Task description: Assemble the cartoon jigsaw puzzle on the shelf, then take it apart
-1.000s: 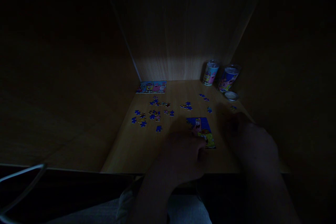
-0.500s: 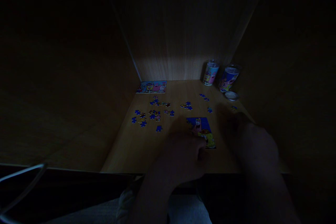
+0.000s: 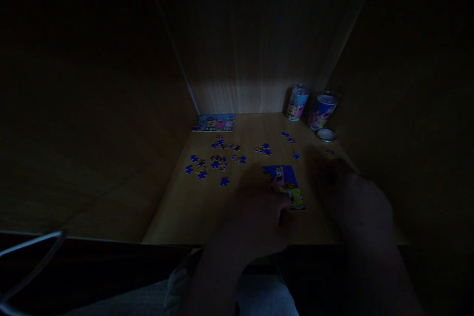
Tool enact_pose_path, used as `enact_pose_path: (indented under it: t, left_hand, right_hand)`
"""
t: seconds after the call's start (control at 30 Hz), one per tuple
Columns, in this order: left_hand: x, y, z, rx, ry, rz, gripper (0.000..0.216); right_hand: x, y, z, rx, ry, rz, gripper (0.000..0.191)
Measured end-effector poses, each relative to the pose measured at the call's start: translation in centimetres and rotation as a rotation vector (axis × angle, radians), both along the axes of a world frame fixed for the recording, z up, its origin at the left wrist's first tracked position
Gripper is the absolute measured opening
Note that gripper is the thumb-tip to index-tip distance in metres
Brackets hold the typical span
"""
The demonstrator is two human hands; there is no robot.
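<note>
The desk [image 3: 181,217] is a wooden surface with panels at its far edge and sides. Lighting is low.

The puzzle [image 3: 291,177], partly assembled, lies flat near the middle of the desk's near edge, offset toward the right edge. Its upper portion is blue; pink and yellow figures show below. Its lower left portion is covered by the left hand [image 3: 259,212].

Left hand: palm down, over the puzzle, fingers bent. State of the grip: cannot tell; the fingertips are hidden.

Right hand [image 3: 357,200]: beside the puzzle, between it and the desk's right edge, fingers curled inward. State of the grip: cannot tell; the fingers are in shadow.

Loose pieces [image 3: 218,162] lie in several groups between the puzzle and the desk's left edge. 1 blue piece [image 3: 224,181] lies apart from these, toward the near edge. A smaller cluster [image 3: 263,149] lies just beyond the puzzle. 1 further piece [image 3: 329,152] lies near the right edge, beyond the right hand.

Far left corner: a picture panel [image 3: 214,123], lying flat. Far right corner: 2 cans, 1 light-blue can [image 3: 297,103] and 1 dark-blue can [image 3: 323,111]. A round lid [image 3: 326,135] lies just in front of the dark-blue can.
</note>
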State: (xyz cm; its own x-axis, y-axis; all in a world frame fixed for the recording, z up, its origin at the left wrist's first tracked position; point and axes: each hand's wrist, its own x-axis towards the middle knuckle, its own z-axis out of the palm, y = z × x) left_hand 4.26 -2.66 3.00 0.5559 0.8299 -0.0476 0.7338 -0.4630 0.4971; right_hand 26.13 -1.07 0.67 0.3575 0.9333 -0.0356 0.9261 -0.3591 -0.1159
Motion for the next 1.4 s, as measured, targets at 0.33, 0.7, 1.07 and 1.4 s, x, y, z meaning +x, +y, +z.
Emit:
enact_pose_path:
  t: [0.33, 0.7, 1.07, 1.4]
  left_hand:
    - [0.0, -0.1, -0.5, 0.001, -0.006, 0.003, 0.019]
    - [0.0, 0.0, 0.0, -0.019, -0.004, 0.009, 0.022]
    - [0.0, 0.1, 0.2, -0.017, 0.005, 0.004, 0.022]
    - [-0.1, 0.1, 0.1, 0.013, -0.002, 0.001, 0.021]
  right_hand:
    - [-0.1, -0.1, 0.2, 0.007, 0.005, 0.005, 0.045]
    - [-0.3, -0.2, 0.5, -0.006, -0.002, -0.013, 0.041]
    - [-0.5, -0.2, 0.8, 0.002, -0.011, 0.001, 0.043]
    - [-0.4, -0.3, 0.4, 0.031, 0.017, 0.000, 0.038]
